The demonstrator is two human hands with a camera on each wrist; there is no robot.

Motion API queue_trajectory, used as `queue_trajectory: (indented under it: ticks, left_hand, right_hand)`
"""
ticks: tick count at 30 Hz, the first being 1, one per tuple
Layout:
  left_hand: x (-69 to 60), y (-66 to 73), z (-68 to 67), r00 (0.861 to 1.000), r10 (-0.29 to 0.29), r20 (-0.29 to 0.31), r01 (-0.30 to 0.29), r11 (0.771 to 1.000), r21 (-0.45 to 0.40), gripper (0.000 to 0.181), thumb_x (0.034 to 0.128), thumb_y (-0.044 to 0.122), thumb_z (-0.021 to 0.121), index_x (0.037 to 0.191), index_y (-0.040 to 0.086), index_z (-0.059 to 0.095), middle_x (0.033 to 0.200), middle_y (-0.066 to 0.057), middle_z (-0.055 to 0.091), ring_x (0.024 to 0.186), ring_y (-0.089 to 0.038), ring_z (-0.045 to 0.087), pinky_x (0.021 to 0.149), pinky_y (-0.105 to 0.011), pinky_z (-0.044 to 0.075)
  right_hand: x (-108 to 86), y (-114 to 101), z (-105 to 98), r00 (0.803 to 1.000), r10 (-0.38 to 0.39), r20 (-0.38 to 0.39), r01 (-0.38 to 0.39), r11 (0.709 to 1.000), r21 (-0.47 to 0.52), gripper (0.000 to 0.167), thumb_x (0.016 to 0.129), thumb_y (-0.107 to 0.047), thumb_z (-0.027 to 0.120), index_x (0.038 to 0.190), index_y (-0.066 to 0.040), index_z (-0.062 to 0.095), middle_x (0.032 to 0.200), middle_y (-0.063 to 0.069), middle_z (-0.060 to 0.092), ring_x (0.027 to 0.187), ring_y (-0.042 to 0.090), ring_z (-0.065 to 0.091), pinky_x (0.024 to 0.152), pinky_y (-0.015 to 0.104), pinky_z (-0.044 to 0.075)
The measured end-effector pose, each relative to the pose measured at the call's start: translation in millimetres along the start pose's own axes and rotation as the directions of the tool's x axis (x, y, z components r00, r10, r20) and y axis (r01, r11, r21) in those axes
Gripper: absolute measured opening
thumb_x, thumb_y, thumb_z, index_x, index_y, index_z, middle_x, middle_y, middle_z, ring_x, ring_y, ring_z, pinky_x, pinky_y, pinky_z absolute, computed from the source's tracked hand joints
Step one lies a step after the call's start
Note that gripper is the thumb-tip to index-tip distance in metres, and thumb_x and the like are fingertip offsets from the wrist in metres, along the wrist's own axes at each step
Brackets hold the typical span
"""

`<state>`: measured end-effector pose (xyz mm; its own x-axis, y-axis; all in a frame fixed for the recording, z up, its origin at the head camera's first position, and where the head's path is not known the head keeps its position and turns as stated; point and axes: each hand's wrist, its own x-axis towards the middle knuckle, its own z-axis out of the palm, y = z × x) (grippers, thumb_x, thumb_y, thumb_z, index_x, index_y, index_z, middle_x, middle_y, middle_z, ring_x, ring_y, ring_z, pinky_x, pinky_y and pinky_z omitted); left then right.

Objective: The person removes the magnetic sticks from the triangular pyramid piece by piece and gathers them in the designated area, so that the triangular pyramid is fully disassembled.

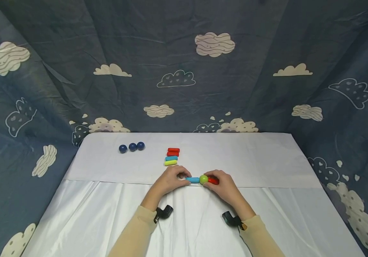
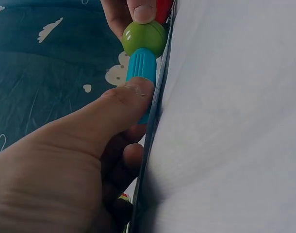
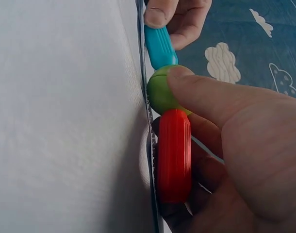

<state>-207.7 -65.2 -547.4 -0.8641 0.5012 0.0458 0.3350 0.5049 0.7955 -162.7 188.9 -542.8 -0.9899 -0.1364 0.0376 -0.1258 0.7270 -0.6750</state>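
My left hand pinches a light blue ridged rod between thumb and fingers. One end of that rod meets a green ball, which my right hand grips, its thumb pressing the ball in the right wrist view. From the ball's other side a red ridged rod extends, lying by the right hand's fingers. Blue rod, green ball and red rod form one line low over the table. Whether the blue rod is fixed to the ball or merely touches it, I cannot tell.
Beyond the left hand lie two red rods, a light blue rod and a yellow-green rod, stacked in a column. Three dark blue balls sit farther left. A white cloth covers the table, with a cloud-patterned curtain behind.
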Motion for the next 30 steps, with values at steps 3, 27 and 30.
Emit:
queue_trajectory:
  ticks: [3, 27, 30]
  left_hand:
    - [-0.4, -0.8, -0.2, 1.000, -0.012, 0.001, 0.012, 1.000, -0.018, 0.015, 0.0909, 0.021, 0.085, 0.106, 0.020, 0.081, 0.099, 0.007, 0.073, 0.089, -0.008, 0.059, 0.082, -0.022, 0.051]
    - [-7.5, -13.2, -22.6, 0.992, -0.055, -0.118, 0.048, 0.997, -0.061, 0.013, 0.0862, 0.026, 0.090, 0.097, 0.024, 0.084, 0.087, 0.006, 0.072, 0.081, -0.011, 0.062, 0.076, -0.025, 0.053]
    - [-10.7, -20.3, -32.6, 0.987, -0.070, -0.144, 0.068, 0.997, -0.023, 0.012, 0.0872, 0.025, 0.089, 0.098, 0.024, 0.084, 0.092, 0.007, 0.074, 0.083, -0.009, 0.062, 0.080, -0.025, 0.053]
  right_hand:
    - [0.0, -1, 0, 1.000, 0.012, 0.001, -0.012, 1.000, 0.013, 0.038, 0.091, -0.022, 0.085, 0.126, -0.012, 0.075, 0.127, 0.012, 0.074, 0.122, 0.033, 0.067, 0.109, 0.054, 0.054]
    - [-1.1, -2, 0, 0.999, 0.047, -0.018, -0.047, 0.998, 0.031, 0.041, 0.091, -0.022, 0.085, 0.128, -0.009, 0.073, 0.128, 0.012, 0.074, 0.122, 0.032, 0.068, 0.109, 0.052, 0.054]
    - [-1.6, -1, 0, 0.999, 0.048, -0.017, -0.047, 0.998, 0.037, 0.041, 0.091, -0.021, 0.085, 0.128, -0.009, 0.073, 0.127, 0.013, 0.074, 0.122, 0.032, 0.068, 0.109, 0.052, 0.054]
